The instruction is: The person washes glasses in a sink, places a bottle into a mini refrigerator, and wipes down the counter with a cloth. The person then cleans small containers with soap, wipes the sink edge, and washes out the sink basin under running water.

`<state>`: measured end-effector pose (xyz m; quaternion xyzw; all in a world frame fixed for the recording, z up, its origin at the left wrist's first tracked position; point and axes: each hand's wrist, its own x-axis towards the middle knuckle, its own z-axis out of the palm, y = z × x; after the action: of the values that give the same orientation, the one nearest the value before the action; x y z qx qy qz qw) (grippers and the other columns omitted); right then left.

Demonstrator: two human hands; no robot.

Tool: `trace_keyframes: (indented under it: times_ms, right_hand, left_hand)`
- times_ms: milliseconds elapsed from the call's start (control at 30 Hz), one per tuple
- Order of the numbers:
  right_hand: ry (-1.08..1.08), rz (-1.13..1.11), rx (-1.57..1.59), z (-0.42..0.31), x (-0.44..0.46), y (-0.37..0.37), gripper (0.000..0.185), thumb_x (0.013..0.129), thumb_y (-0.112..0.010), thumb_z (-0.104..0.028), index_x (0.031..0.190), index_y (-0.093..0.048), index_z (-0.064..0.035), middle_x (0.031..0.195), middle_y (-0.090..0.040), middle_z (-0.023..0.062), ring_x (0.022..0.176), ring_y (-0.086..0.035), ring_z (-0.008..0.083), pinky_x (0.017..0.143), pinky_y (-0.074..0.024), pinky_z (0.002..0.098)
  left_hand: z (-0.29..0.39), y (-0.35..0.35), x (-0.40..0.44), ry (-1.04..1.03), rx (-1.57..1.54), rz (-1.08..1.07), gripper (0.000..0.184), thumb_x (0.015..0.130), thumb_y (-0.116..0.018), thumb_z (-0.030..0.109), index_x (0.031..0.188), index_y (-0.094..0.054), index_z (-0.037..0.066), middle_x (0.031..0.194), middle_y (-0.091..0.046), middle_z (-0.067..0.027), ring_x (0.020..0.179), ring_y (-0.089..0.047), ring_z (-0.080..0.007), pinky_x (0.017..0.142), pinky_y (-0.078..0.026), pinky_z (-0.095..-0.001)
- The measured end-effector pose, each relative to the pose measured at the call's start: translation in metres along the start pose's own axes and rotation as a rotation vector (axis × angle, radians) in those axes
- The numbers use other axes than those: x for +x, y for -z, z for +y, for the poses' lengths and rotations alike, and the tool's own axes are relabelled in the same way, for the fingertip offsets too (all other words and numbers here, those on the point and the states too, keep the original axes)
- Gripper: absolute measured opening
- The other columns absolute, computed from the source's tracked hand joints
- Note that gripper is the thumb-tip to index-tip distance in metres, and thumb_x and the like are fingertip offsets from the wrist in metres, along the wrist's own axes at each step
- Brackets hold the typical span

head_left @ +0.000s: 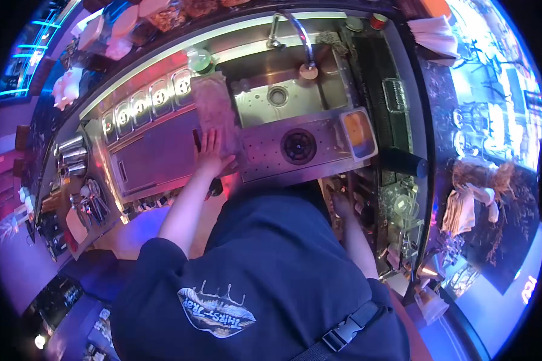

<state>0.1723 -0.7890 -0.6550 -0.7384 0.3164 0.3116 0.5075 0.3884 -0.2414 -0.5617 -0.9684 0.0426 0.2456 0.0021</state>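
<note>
My left hand (209, 157) rests with its fingers spread at the edge of a folded greyish cloth (215, 108). That cloth lies on the steel counter between the lidded row and the sink. My right hand (343, 206) reaches down below the counter's front edge, beside several dark items on a low shelf (367, 210). Shadow covers its fingers, so what it touches or holds is unclear. Near it, on the drainboard (265, 150), sit a round black rinser (299, 146) and a metal container with something yellow-orange (358, 133).
Behind the drainboard is a steel sink (256, 108) under a curved faucet (307, 45). Several lidded metal pans (141, 105) line the back left. Utensils (90, 195) stand at far left. A dark cylinder (403, 162) juts out at right, above several glasses (403, 207).
</note>
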Motion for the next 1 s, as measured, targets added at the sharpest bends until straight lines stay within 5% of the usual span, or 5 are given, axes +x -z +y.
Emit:
trace_keyframes:
  times_ms: [333, 633, 700, 800, 1000]
  right_hand:
    - [0.500, 0.311, -0.545, 0.054, 0.086, -0.023, 0.046, 0.108, -0.048, -0.044, 0.110, -0.070, -0.0034, 0.080, -0.069, 0.0113, 0.065, -0.062, 0.0227, 0.061, -0.0507, 0.0367]
    - [0.091, 0.525, 0.675, -0.170, -0.049, 0.049, 0.064, 0.102, -0.051, -0.072, 0.086, -0.065, -0.0119, 0.067, -0.062, 0.0071, 0.058, -0.057, 0.0200, 0.058, -0.0455, 0.0334]
    - [-0.034, 0.270, 0.716, -0.144, -0.018, 0.089, 0.065, 0.106, -0.048, -0.066, 0.131, -0.062, -0.0085, 0.101, -0.073, 0.0078, 0.077, -0.066, 0.0183, 0.075, -0.0526, 0.0328]
    - [-0.016, 0.423, 0.559, -0.227, -0.058, 0.058, 0.059, 0.103, -0.055, -0.065, 0.110, -0.069, -0.0081, 0.082, -0.068, 0.0056, 0.064, -0.059, 0.0176, 0.062, -0.0463, 0.0309]
    - [0.059, 0.326, 0.619, -0.213, -0.027, 0.060, 0.034, 0.102, -0.061, -0.039, 0.111, -0.067, -0.0066, 0.099, -0.068, 0.0087, 0.083, -0.066, 0.0169, 0.068, -0.0492, 0.0267]
  left_hand:
    - [0.008, 0.004, 0.002, 0.031, -0.045, -0.087, 0.110, 0.094, -0.056, 0.074, 0.174, -0.001, 0.020, 0.181, 0.010, -0.0034, 0.167, 0.006, -0.0300, 0.123, -0.021, -0.0713]
    - [0.007, 0.029, -0.006, -0.020, -0.036, -0.126, 0.126, 0.083, -0.065, 0.080, 0.174, 0.000, 0.021, 0.182, 0.006, -0.0048, 0.167, 0.002, -0.0300, 0.122, -0.020, -0.0718]
    - [0.015, 0.043, -0.008, -0.031, -0.012, -0.143, 0.128, 0.082, -0.066, 0.081, 0.174, -0.001, 0.021, 0.182, 0.006, -0.0051, 0.167, 0.003, -0.0301, 0.123, -0.020, -0.0713]
    - [0.019, 0.054, -0.014, -0.008, 0.069, -0.193, 0.135, 0.076, -0.071, 0.082, 0.174, -0.001, 0.021, 0.182, 0.006, -0.0058, 0.167, 0.003, -0.0304, 0.123, -0.020, -0.0698]
    - [0.008, 0.029, -0.010, -0.049, -0.036, -0.109, 0.139, 0.073, -0.075, 0.079, 0.174, 0.000, 0.021, 0.181, 0.008, -0.0059, 0.167, 0.003, -0.0314, 0.123, -0.023, -0.0706]
